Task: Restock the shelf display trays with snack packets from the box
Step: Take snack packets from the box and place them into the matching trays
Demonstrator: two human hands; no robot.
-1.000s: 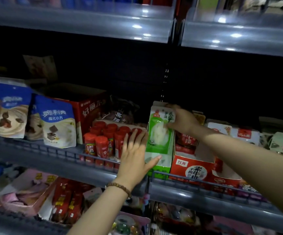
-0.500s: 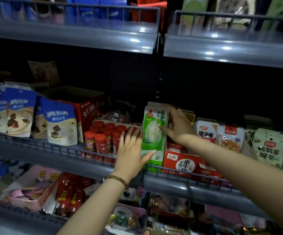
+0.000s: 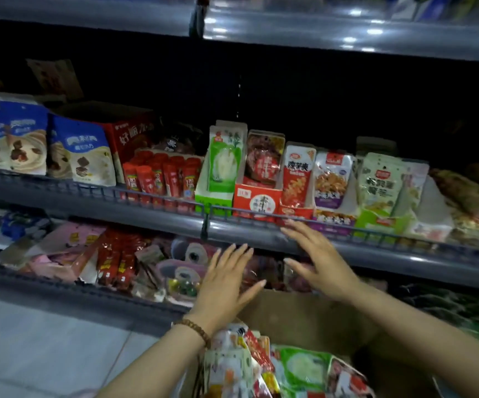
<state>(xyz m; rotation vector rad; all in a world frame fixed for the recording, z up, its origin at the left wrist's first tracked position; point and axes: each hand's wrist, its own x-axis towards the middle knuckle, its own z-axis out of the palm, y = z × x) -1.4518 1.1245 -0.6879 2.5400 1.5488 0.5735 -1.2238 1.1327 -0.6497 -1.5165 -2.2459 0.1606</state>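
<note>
While the left hand (image 3: 227, 282) and right hand (image 3: 320, 262) hover near the box (image 3: 304, 320), fingers spread, empty

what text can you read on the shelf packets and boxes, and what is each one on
"好丽" on the red carton; the rest of that line is blurred.
"魔芋爽" on the red packet.
Blue bags, green packet, red tray, box packets: print too blurred to read.
</note>
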